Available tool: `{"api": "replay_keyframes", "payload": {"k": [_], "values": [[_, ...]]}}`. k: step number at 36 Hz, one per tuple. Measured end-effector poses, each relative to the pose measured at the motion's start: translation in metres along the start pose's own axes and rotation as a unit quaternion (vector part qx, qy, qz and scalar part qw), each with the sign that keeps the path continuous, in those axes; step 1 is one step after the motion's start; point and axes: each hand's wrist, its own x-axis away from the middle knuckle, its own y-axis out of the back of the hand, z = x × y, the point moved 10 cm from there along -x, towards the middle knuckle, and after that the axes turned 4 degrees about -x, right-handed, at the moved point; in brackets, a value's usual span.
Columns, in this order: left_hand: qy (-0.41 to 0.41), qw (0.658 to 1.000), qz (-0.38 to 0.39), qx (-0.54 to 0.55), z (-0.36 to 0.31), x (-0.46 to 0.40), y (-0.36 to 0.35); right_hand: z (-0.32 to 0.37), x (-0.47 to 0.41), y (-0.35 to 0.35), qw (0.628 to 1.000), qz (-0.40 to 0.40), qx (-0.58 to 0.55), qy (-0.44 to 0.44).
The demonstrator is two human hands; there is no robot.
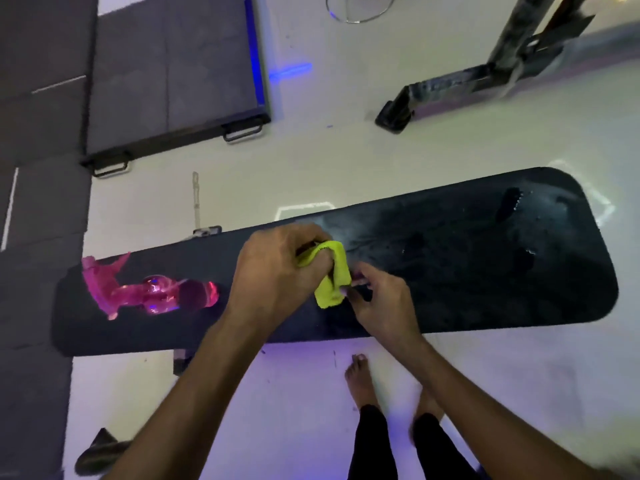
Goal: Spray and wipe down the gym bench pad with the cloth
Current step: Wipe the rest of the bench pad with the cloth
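Gripping and folding the soft, limp cloth (pixel 330 271) with left hand (pixel 277 271) and right hand (pixel 381 299) above the damp bench pad (pixel 485 265), bunching it for firmer wiping.

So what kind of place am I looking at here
Most likely a gym or home workout room. A long black bench pad fills the middle, dark padded floor mats lie beyond it, and a metal equipment frame stands on the pale floor.

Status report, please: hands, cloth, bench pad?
Both hands, left and right, holding cloth over pad. Pad wet at right. Spray bottle lying at left, clear.
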Motion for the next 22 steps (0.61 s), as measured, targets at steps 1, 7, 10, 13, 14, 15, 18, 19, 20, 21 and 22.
{"api": "replay_keyframes", "payload": {"k": [1,7,10,13,14,15,18,19,20,21,22], "values": [[-0.009,1.0,0.007,0.004,-0.011,-0.003,-0.001,-0.004,0.003,0.01,1.0,-0.018,-0.002,-0.001],[-0.053,0.997,0.049,0.004,-0.063,-0.031,-0.025,-0.043,0.016,0.09,0.994,-0.094,-0.009,-0.062],[-0.083,0.995,0.056,0.0,-0.088,-0.055,-0.041,-0.064,0.018,0.147,0.987,-0.138,0.007,-0.088],[-0.115,0.991,0.069,-0.012,-0.119,-0.079,-0.064,-0.078,0.021,0.207,0.977,-0.182,0.042,-0.1],[-0.125,0.99,0.071,-0.013,-0.129,-0.087,-0.072,-0.08,0.022,0.227,0.973,-0.2,0.056,-0.1],[-0.135,0.988,0.072,-0.01,-0.141,-0.095,-0.08,-0.082,0.025,0.247,0.968,-0.22,0.07,-0.098],[-0.159,0.985,0.063,0.019,-0.173,-0.118,-0.101,-0.081,0.036,0.296,0.953,-0.27,0.108,-0.088],[-0.164,0.984,0.058,0.032,-0.181,-0.125,-0.109,-0.08,0.041,0.308,0.947,-0.284,0.121,-0.082],[-0.169,0.983,0.053,0.045,-0.188,-0.131,-0.117,-0.079,0.046,0.318,0.941,-0.299,0.136,-0.076],[-0.174,0.982,0.047,0.059,-0.194,-0.136,-0.125,-0.078,0.051,0.325,0.935,-0.314,0.149,-0.07],[-0.177,0.981,0.041,0.069,-0.196,-0.14,-0.135,-0.079,0.056,0.33,0.929,-0.328,0.158,-0.064]]}}
